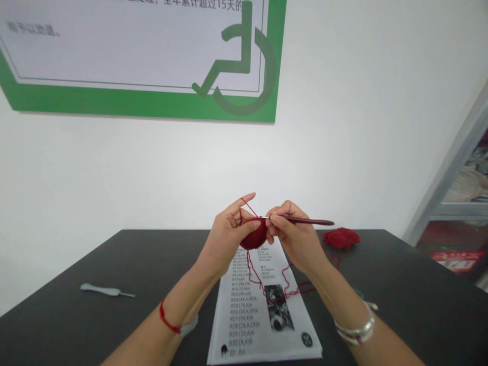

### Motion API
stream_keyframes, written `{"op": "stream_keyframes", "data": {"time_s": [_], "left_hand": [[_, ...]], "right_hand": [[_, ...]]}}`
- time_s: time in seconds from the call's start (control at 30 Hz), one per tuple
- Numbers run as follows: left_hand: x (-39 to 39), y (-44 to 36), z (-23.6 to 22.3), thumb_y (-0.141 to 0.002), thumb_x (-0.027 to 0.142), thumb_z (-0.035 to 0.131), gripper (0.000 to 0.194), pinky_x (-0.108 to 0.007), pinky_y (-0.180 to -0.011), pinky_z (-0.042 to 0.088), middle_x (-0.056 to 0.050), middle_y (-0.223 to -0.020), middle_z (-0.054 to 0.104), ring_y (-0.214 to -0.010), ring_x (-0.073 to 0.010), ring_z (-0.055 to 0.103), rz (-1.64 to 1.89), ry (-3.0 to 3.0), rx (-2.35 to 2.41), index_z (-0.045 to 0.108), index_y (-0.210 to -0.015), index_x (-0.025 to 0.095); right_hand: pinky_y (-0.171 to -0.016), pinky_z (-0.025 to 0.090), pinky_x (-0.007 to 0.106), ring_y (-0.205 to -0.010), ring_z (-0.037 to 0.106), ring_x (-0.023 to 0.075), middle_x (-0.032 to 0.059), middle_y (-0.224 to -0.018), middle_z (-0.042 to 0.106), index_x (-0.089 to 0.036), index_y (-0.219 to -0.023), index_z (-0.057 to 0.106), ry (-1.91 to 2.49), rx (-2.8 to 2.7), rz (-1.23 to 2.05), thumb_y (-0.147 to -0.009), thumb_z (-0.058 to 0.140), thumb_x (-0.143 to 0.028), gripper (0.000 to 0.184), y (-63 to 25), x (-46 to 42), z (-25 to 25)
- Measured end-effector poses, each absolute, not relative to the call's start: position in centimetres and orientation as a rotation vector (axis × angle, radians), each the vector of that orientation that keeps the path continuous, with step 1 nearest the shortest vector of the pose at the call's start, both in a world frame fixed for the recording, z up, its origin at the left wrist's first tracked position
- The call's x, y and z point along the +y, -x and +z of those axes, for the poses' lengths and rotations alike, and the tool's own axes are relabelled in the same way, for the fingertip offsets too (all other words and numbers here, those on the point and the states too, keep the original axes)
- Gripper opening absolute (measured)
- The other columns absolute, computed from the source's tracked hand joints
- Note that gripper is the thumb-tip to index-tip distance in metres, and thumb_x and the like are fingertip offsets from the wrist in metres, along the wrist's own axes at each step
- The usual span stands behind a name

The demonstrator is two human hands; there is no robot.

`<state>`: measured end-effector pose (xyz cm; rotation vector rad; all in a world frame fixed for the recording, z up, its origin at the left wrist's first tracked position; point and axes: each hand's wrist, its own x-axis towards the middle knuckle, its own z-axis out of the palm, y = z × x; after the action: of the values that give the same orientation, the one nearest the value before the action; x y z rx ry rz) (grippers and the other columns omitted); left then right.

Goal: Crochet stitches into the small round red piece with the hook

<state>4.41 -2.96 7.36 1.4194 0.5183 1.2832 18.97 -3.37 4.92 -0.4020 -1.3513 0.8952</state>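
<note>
My left hand (227,236) pinches a small dark red crocheted piece (253,236), with red yarn (246,207) looped up over its raised index finger. My right hand (293,236) grips a slim crochet hook with a dark red handle (310,221), and the metal tip meets the yarn beside my left fingers. A strand of the same yarn (290,290) hangs down and trails across a printed pattern sheet (251,325) to a loose red yarn bundle (341,238) on the table.
A grey-handled crochet hook (107,291) lies on the dark table (381,284) at the left. A white wall stands behind the table, with a green-framed sign (141,104) above. Metal shelving (453,203) stands at the right.
</note>
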Motion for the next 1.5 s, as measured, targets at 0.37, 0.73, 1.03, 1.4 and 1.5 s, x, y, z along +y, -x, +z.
{"op": "stream_keyframes", "data": {"time_s": [0.37,0.73,1.03,1.4,1.5], "left_hand": [[-1.9,-3.8,7.1,-0.065,0.01,0.076,0.056,-0.019,-0.057,0.041,0.002,-0.069,0.065,-0.056,-0.0073,0.056,1.043,-1.159,0.431,0.059,-0.119,0.013],[-1.5,-2.5,8.1,-0.061,0.008,0.073,0.051,-0.016,-0.046,0.031,0.006,-0.058,0.056,-0.047,-0.0036,0.044,1.012,-1.227,0.442,0.063,-0.111,0.01],[-1.2,-1.7,8.2,-0.063,0.006,0.07,0.044,-0.016,-0.045,0.034,0.003,-0.063,0.062,-0.048,-0.0052,0.051,0.798,-1.274,0.4,0.066,-0.106,0.011],[-1.2,-1.4,8.2,-0.058,0.008,0.069,0.04,-0.021,-0.053,0.043,-0.004,-0.072,0.067,-0.059,-0.0114,0.058,0.673,-1.297,0.427,0.069,-0.098,0.012],[-1.5,-1.9,8.1,-0.062,0.009,0.071,0.036,-0.019,-0.049,0.037,0.001,-0.066,0.062,-0.053,-0.0073,0.053,0.791,-1.395,0.409,0.07,-0.098,0.013]], "right_hand": [[-0.055,0.047,0.028,-0.064,0.054,0.0136,0.0004,-0.081,0.06,-0.026,-0.084,0.055,0.38,-1.608,0.123,-0.086,0.058,-0.015,0.012,-19.2,-1.8,2.7],[-0.051,0.045,0.024,-0.058,0.056,0.0082,-0.0005,-0.084,0.063,-0.022,-0.081,0.062,0.358,-1.633,0.606,-0.082,0.067,-0.013,0.01,-21.4,-3.9,5.4],[-0.048,0.042,0.021,-0.057,0.054,0.0078,-0.0003,-0.081,0.063,-0.022,-0.08,0.064,0.293,-1.669,0.749,-0.079,0.071,-0.013,0.012,-22.2,-4.4,6.1],[-0.046,0.043,0.018,-0.055,0.057,0.0066,0.0004,-0.08,0.068,-0.019,-0.074,0.064,0.318,-1.636,0.971,-0.075,0.074,-0.009,0.014,-22.9,-4.5,6.3],[-0.041,0.043,0.017,-0.049,0.055,0.0067,-0.0012,-0.071,0.066,-0.019,-0.072,0.061,0.254,-1.513,1.154,-0.078,0.071,-0.013,0.013,-22.3,-4.2,6.3]]}}
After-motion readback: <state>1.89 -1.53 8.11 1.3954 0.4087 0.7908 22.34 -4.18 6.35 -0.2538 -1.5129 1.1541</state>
